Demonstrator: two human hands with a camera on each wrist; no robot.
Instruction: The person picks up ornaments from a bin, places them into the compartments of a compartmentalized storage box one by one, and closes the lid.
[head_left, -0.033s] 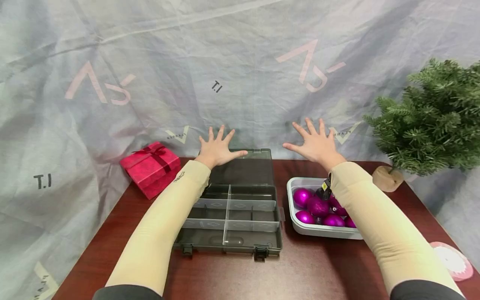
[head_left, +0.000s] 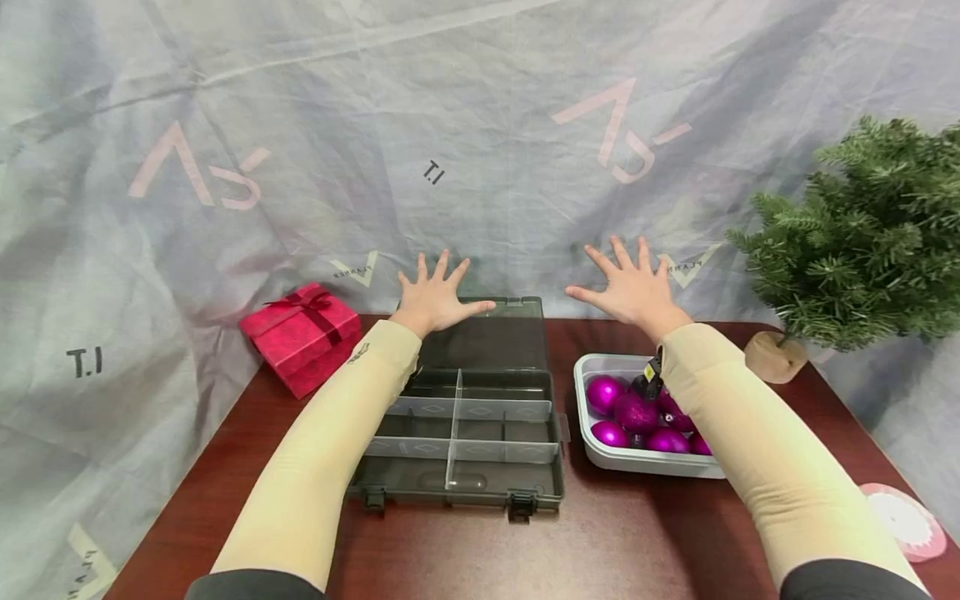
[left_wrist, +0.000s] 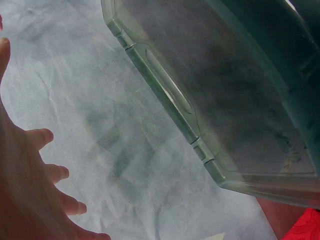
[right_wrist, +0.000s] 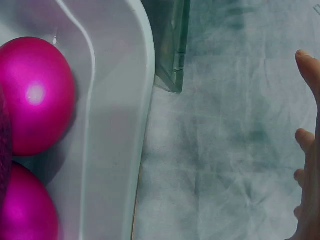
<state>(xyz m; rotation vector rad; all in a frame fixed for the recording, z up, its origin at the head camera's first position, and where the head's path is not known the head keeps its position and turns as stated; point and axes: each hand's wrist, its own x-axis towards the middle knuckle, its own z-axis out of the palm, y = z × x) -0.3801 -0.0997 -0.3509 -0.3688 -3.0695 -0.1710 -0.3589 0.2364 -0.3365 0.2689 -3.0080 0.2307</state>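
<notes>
My left hand (head_left: 435, 302) is held in the air with its fingers spread, in front of the raised lid (head_left: 502, 337) of a dark see-through divider box (head_left: 506, 475). That lid (left_wrist: 220, 90) also fills the upper right of the left wrist view. With fingers fanned out and nothing in them, my right hand (head_left: 633, 287) hovers beyond a white tub (head_left: 652, 464). Several shiny purple bauble ornaments (head_left: 637, 413) lie in the tub. My right forearm hides the tub's right side, and my left forearm covers part of the box's left side.
A red gift box (head_left: 303, 337) with a dark ribbon sits at the back left. At the right, a small artificial fir tree (head_left: 862, 242) stands on a wooden base (head_left: 776, 357). A pink and white round object (head_left: 903, 521) lies near the right edge. Grey cloth hangs behind the table.
</notes>
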